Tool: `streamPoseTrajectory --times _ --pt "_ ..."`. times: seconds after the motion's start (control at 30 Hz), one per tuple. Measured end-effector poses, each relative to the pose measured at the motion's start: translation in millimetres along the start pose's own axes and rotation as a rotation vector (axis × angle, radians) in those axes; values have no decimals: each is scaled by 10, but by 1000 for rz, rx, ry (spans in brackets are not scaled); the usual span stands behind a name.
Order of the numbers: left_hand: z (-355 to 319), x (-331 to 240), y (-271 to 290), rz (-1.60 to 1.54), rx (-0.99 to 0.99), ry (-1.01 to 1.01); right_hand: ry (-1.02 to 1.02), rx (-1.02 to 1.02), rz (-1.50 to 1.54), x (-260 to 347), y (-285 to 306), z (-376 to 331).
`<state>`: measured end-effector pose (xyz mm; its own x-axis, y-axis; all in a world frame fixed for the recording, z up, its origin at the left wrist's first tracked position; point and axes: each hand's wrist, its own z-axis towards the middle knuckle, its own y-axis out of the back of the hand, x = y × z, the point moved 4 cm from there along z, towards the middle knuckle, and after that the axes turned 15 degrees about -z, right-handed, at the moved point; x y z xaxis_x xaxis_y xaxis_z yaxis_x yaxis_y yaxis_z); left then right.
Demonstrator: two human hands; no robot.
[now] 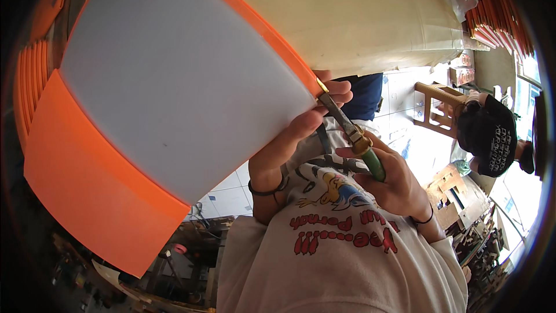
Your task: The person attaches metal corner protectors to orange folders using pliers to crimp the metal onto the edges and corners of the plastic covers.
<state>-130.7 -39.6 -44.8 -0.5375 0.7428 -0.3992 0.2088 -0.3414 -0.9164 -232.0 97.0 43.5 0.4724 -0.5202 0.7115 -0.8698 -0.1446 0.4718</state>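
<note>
A large pale grey sheet [179,75] with an orange border and a wide orange flap [110,179] fills the left side. My left hand [298,127] grips its near right corner, thumb on the upper face and fingers behind the edge. In my right hand [391,179] is a hand tool [372,161] with a green handle and a dark metal shaft; its exact kind is unclear. The tool's far end reaches the orange edge by my left fingers, where a small brass-coloured piece [321,85] shows. Whether this piece belongs to the tool or sits on the edge, I cannot tell.
A cream-coloured surface [370,17] lies beyond the sheet. Stacked orange-edged sheets [32,87] stand at far left, others [501,17] at upper right. A person in black [489,133] is at right near a tan stool [434,110]. Wood scraps [478,237] lie at lower right.
</note>
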Motion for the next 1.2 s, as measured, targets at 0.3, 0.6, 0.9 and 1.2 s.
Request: streamPoseTrajectory --times 0.3,0.6,0.9,1.2 --pt "-9 12 57 -15 23 48 36 3 15 -67 -15 -21" --pt "35 34 107 153 111 87 -40 -8 64 -77 -49 21" --pt "74 -29 84 219 92 141 -76 -157 77 -184 -160 -50" --pt "35 3 131 -466 -129 313 -130 -94 -88 -43 -66 77"
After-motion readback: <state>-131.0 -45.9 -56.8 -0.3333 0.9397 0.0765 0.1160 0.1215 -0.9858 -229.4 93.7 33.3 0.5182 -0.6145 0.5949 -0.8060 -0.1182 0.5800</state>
